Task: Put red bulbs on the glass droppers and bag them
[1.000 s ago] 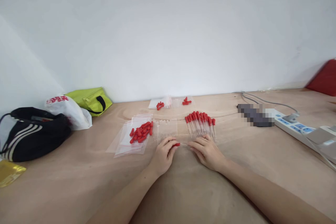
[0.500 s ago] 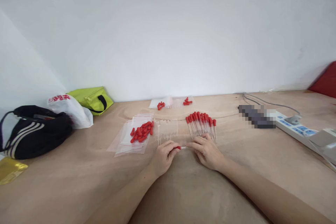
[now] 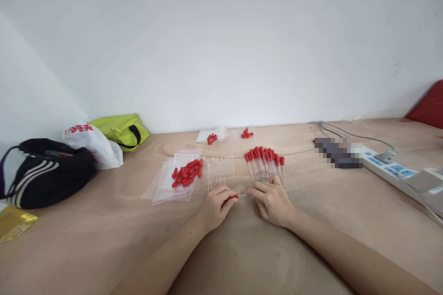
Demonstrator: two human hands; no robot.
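Observation:
Between thumb and fingers, my left hand (image 3: pixel 217 203) pinches a red rubber dropper bulb (image 3: pixel 235 197). A thin clear dropper tube (image 3: pixel 242 195) runs from the bulb's open end into the closed fingers of my right hand (image 3: pixel 272 202), which hide its other end. Just beyond my right hand, several droppers with red bulbs (image 3: pixel 265 154) lie fanned side by side. A row of bare clear tubes (image 3: pixel 221 170) lies beyond my left hand. Left of that row, a pile of loose red bulbs (image 3: pixel 187 174) rests on clear zip bags (image 3: pixel 164 193).
Against the wall lie more bags (image 3: pixel 204 136) with small groups of red bulbs (image 3: pixel 247 133). A black bag (image 3: pixel 51 179), a white plastic bag (image 3: pixel 100 147) and a green pouch (image 3: pixel 121 129) stand at left. A power strip (image 3: pixel 387 168) with cables lies at right.
My right hand has shifted slightly left, and the bulb and tube are tilted a little differently. Both hands keep their grips; the laid-out droppers, tubes and bulbs look the same.

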